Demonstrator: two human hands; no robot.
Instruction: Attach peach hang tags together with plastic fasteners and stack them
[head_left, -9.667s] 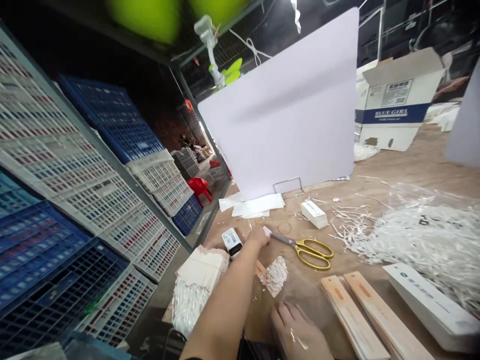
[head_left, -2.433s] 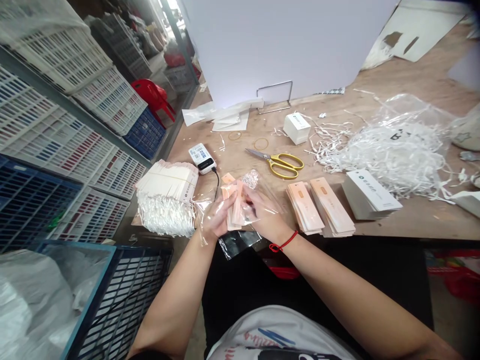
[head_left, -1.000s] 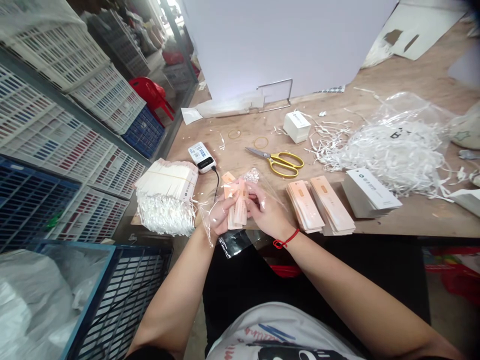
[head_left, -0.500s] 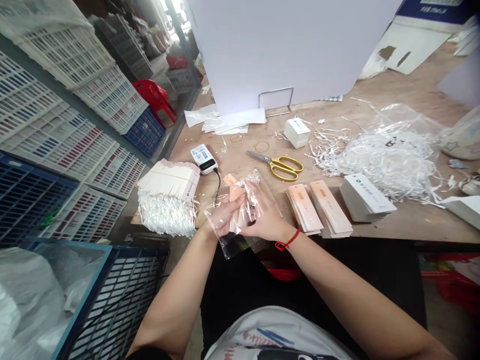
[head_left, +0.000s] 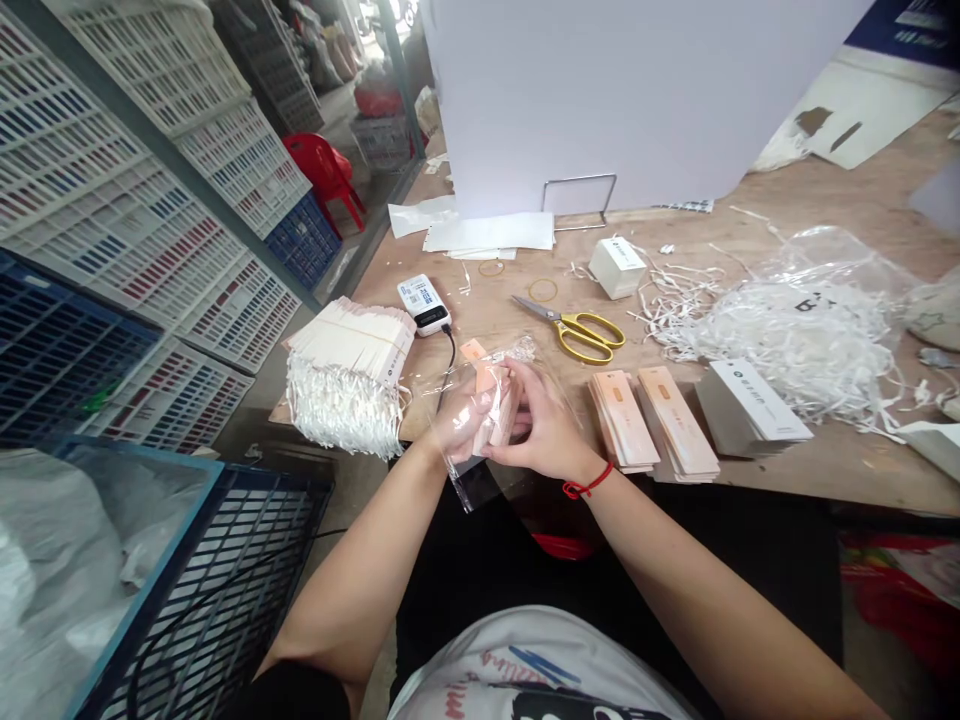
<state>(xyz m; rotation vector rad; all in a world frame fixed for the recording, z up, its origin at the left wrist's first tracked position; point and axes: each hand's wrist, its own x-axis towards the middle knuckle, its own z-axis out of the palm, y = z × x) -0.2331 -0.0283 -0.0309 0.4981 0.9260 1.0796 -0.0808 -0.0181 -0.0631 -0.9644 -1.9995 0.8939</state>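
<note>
A stack of pale orange cards [head_left: 491, 405] in a clear plastic bag [head_left: 472, 482] is held between both hands at the table's front edge. My left hand [head_left: 459, 418] is closed around the stack's left side, partly behind the shiny film. My right hand [head_left: 546, 425], with a red string on its wrist, grips the right side with curved fingers. Two piles of orange cards [head_left: 621, 420] [head_left: 679, 425] lie to the right. Left of the hands sits a bundle of pale tags [head_left: 352, 340] with white strings. Yellow-handled scissors [head_left: 581, 330] lie behind the hands.
A white device [head_left: 424, 303] with a black cable lies behind the tag bundle. At the right are a white card block [head_left: 754, 405] and a bag of white strings [head_left: 817, 320]. A small card block [head_left: 616, 266] sits farther back. Crates [head_left: 217, 500] stand at the left.
The view has shifted slightly, so the table items appear farther right. My right hand's fingers have shifted around the bagged stack, and both hands still hold it.
</note>
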